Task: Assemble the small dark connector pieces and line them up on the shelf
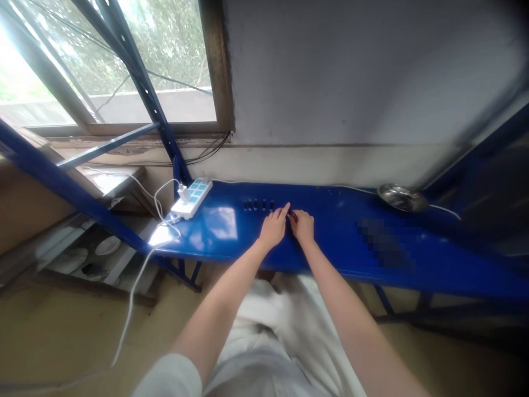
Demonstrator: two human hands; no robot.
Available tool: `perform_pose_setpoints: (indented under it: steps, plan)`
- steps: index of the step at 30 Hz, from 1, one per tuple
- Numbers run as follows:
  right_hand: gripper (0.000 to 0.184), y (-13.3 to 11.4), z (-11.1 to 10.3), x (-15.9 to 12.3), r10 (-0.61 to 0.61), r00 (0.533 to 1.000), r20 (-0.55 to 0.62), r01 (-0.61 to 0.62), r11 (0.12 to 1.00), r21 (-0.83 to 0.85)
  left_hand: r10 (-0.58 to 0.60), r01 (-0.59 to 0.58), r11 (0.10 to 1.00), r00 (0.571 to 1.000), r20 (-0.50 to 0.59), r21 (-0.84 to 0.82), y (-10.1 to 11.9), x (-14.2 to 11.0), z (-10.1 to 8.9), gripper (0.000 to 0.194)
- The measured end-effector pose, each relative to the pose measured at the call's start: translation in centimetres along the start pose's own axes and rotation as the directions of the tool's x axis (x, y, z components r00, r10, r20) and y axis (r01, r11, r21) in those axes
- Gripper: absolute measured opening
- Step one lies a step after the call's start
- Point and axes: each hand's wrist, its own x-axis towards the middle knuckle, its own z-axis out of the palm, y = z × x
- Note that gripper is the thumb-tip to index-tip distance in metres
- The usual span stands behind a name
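Several small dark pieces (pixel 255 205) with pale lower ends stand or lie in a spaced row on the blue bench top. My left hand (pixel 273 227) is just right of this row, close to its last piece (pixel 271 206). Its index finger stretches toward the other hand, and I see nothing held in it. My right hand (pixel 305 225) is closed, thumb and fingers curled together over a small dark thing, mostly hidden by the fingers. The two hands nearly meet over the bench.
A white power strip (pixel 193 198) with a plugged-in charger lies at the bench's left end, its cable hanging down. At the back right rests a shiny metal bowl (pixel 400 197). A blurred dark object (pixel 384 242) lies right of my hands. Blue metal posts (pixel 144 82) rise at left.
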Motion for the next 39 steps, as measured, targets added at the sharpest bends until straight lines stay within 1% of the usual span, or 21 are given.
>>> perform_pose_setpoints:
  steps: [3,5,8,10,12,14,16,18,23,30,35,39]
  plan:
    - [0.027,-0.4,-0.1,-0.2,-0.108,0.994,0.007,0.108,0.994,-0.033,0.009,-0.009,1.000,1.000,0.014,0.010,-0.2,0.2,0.6,0.049]
    - [0.028,-0.7,-0.2,-0.2,-0.152,0.988,0.022,0.152,0.987,-0.044,-0.004,0.004,1.000,1.000,0.004,-0.002,-0.4,0.1,0.9,0.046]
    - [0.030,-0.8,-0.1,-0.2,-0.208,0.977,0.039,0.209,0.978,-0.025,-0.049,0.047,0.998,0.998,-0.042,-0.051,-0.8,-0.1,1.0,0.039]
    - [0.031,-0.8,-0.1,-0.2,-0.231,0.972,0.046,0.231,0.973,0.004,-0.105,0.096,0.990,0.991,-0.082,-0.105,-1.0,-0.3,1.0,0.034]
    - [0.032,-0.8,-0.1,-0.1,-0.219,0.974,0.055,0.217,0.976,0.031,-0.178,0.158,0.974,0.977,-0.116,-0.162,-1.0,-0.4,0.9,0.031]
    - [0.034,-0.9,-0.1,-0.1,-0.162,0.984,0.068,0.160,0.986,0.041,-0.240,0.209,0.956,0.961,-0.140,-0.206,-1.0,-0.4,0.7,0.029]
    - [0.037,-1.0,-0.2,0.0,-0.101,0.992,0.078,0.099,0.994,0.037,-0.273,0.234,0.945,0.949,-0.155,-0.230,-0.8,-0.5,0.5,0.029]
    - [0.037,-1.1,-0.3,-0.1,-0.079,0.994,0.080,0.077,0.997,0.027,-0.286,0.244,0.940,0.944,-0.163,-0.239,-0.6,-0.6,0.3,0.030]
    - [0.038,-1.1,-0.4,-0.2,-0.100,0.994,0.046,0.100,0.995,0.009,-0.285,0.243,0.940,0.945,-0.159,-0.240,-0.5,-0.6,0.1,0.030]
    - [0.040,-0.6,0.1,-0.2,-0.122,0.992,0.011,0.122,0.992,-0.005,-0.298,0.252,0.934,0.941,-0.162,-0.253,-0.6,-0.5,0.3,0.030]
    - [0.043,-0.5,0.1,-0.3,-0.121,0.993,-0.015,0.121,0.993,-0.017,-0.284,0.238,0.935,0.947,-0.152,-0.265,-0.6,-0.6,0.3,0.032]
    - [0.043,-0.3,0.2,-0.4,-0.119,0.992,-0.043,0.118,0.993,-0.017,-0.252,0.211,0.947,0.955,-0.154,-0.243,-0.6,-0.6,0.3,0.034]
